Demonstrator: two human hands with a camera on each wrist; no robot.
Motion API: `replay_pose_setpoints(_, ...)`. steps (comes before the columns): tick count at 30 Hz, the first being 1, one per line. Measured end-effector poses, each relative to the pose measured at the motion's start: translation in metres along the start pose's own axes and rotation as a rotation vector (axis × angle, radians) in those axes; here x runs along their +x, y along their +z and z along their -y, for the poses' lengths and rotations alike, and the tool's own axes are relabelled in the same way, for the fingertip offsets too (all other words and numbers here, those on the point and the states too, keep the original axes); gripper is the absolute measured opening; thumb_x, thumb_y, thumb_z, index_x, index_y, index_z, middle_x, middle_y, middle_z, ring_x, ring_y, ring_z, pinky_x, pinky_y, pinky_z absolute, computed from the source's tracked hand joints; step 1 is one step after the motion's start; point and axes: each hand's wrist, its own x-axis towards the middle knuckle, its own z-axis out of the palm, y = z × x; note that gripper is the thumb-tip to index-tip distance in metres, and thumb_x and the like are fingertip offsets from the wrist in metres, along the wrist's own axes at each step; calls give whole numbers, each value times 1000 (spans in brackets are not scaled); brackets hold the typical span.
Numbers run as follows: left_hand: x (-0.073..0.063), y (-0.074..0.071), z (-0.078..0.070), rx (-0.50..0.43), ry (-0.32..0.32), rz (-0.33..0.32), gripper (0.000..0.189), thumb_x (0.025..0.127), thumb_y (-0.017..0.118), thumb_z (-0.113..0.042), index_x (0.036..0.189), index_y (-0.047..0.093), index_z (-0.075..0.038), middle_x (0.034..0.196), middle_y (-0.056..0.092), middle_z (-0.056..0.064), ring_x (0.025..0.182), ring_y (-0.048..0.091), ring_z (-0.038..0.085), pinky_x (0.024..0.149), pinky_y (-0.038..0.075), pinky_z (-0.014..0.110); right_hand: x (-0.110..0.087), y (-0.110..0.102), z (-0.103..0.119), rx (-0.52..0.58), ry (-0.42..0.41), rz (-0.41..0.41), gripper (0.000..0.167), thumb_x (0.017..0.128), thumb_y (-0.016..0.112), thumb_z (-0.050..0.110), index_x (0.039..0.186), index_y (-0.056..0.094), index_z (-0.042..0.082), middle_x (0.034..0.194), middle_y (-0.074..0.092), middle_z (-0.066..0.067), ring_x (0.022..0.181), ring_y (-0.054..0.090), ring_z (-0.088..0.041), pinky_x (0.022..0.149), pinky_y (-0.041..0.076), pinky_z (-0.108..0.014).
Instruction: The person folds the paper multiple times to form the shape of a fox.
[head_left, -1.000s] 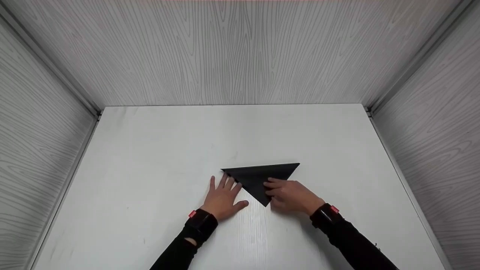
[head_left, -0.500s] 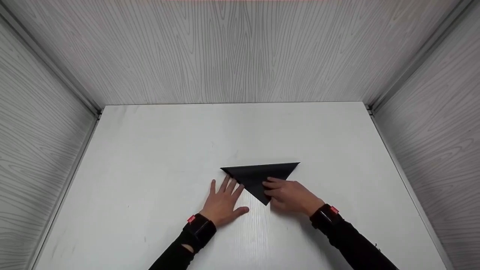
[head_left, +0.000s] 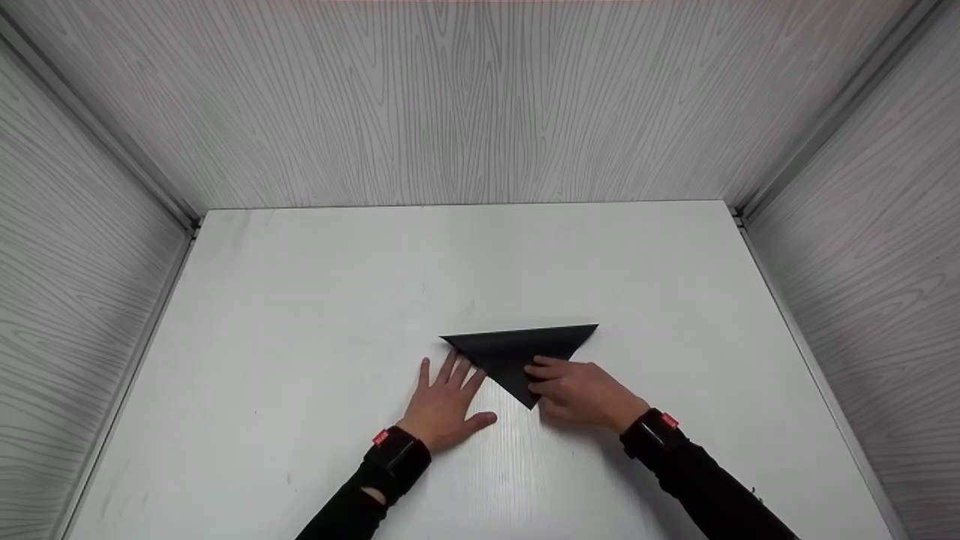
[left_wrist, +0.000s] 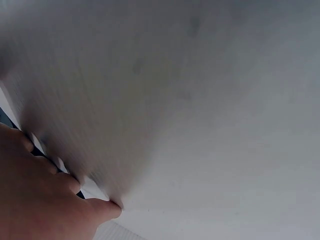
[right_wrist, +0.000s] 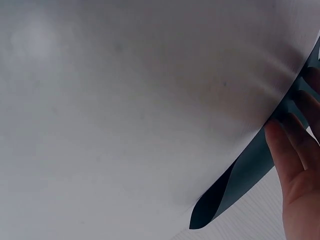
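A black sheet of paper (head_left: 499,349), folded into a triangle, lies on the white table, its long edge away from me and one corner toward me. My left hand (head_left: 442,412) lies palm down with fingers spread, its fingertips touching the paper's left slanting edge. My right hand (head_left: 585,394) rests its fingers on the paper's right part and grips nothing. In the right wrist view, the right fingers (right_wrist: 282,150) lie extended against the paper (right_wrist: 250,165), whose far corner curls open. In the left wrist view, the left hand (left_wrist: 45,205) covers most of the paper.
The white table (head_left: 322,300) is bounded by a grey wood-grain back panel (head_left: 465,105) and side panels (head_left: 82,285). Black wrist bands (head_left: 397,456) sit on both wrists.
My left hand has drawn slightly toward me along the paper's left edge. The right hand and the paper stay almost where they were.
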Motion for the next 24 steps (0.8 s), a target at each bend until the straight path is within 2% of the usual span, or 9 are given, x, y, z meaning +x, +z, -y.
replay_pose_setpoints(9,1,-1,0,1,-6,10,80,97,53,-67,157,47,-13,163,37,17,153,27,39,115,21,72,-1,0,0,22,3,-4,30,96,64,18,122,78,12,140,65,-5,138,54,-22,102,53,-38)
replay_pose_setpoints(17,0,-5,-1,-10,-17,29,79,98,54,-65,157,46,-13,163,38,16,154,26,39,116,20,72,1,2,2,-5,-31,-81,24,96,73,24,115,81,11,133,70,-6,131,60,-24,99,55,-38)
replay_pose_setpoints(24,0,-5,-3,-3,-16,28,79,98,52,-66,156,47,-13,163,38,16,154,26,39,116,20,72,4,7,4,-20,3,-144,21,94,78,32,107,81,15,127,72,-4,121,66,-23,86,60,-39)
